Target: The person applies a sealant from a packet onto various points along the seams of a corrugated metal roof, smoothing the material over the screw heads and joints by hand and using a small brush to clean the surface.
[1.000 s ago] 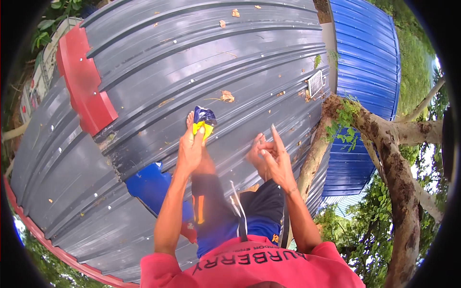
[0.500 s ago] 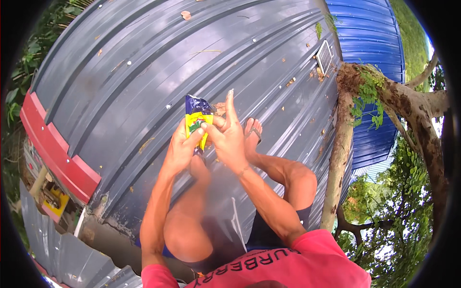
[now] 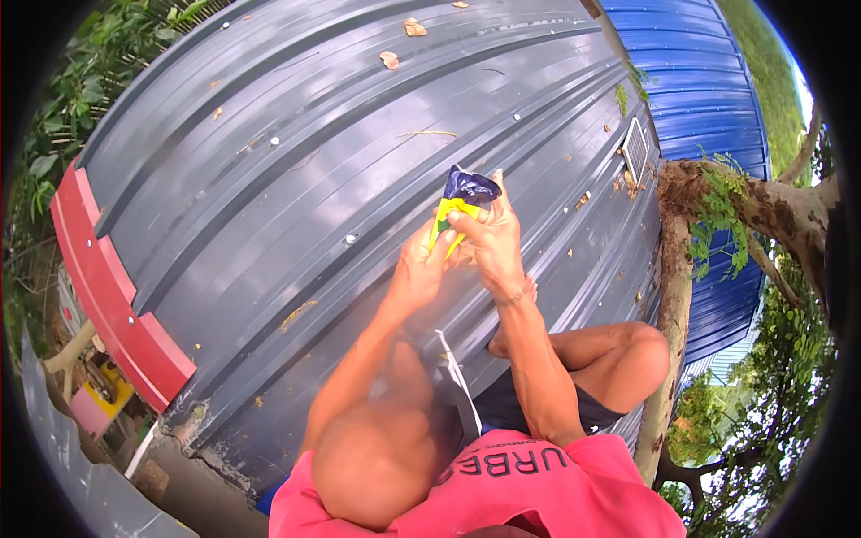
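Note:
A small dark blue and yellow plastic packet (image 3: pixel 471 186) is held up in front of me above the metal roofing. Around its lower yellow part my left hand (image 3: pixel 420 264) is closed, with some of the fingers hidden behind it. My right hand (image 3: pixel 495 247) grips the packet from the right, its thumb pressed on the yellow front. The right index finger points upward beside the blue top, and its tip looks pale. What is inside the packet cannot be seen.
I sit on grey ribbed roofing (image 3: pixel 269 206) with screw heads and dry leaves. A tree trunk (image 3: pixel 671 314) rises at the right, near a small solar panel (image 3: pixel 636 148) and a blue roof (image 3: pixel 691 81). Red edge trim (image 3: pixel 117 296) borders the left.
Both hands and the packet now appear farther right in view, and the whole scene has shifted. The packet's blue top is more spread. My right knee has swung outward.

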The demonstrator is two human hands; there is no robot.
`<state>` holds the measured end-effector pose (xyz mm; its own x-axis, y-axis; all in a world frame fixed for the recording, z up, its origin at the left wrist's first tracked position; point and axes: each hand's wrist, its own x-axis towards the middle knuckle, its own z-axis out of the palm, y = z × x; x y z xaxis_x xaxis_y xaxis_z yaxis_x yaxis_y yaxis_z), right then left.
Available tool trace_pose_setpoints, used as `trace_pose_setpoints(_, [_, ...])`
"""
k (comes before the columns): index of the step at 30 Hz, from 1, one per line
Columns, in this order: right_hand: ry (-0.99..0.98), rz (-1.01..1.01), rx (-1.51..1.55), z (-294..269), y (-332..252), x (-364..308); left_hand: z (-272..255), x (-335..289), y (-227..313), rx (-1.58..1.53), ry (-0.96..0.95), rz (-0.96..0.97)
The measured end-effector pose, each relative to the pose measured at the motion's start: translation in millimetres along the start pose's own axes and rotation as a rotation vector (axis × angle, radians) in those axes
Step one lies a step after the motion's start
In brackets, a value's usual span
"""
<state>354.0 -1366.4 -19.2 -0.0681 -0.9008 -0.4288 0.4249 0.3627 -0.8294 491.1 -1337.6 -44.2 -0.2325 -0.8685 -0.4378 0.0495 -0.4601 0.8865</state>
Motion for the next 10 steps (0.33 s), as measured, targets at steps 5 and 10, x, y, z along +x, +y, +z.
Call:
trace_pose_setpoints(5, [-0.048,-0.088,-0.055,12.4,-13.7,-0.6,-7.9,-15.8,6.3,-0.001,-0.024,0.02])
trace_pose_setpoints(10, [-0.073,-0.051,-0.26,19.1,-26.8,-6.0,-20.2,-31.3,8.7,0.003,-0.017,0.064])
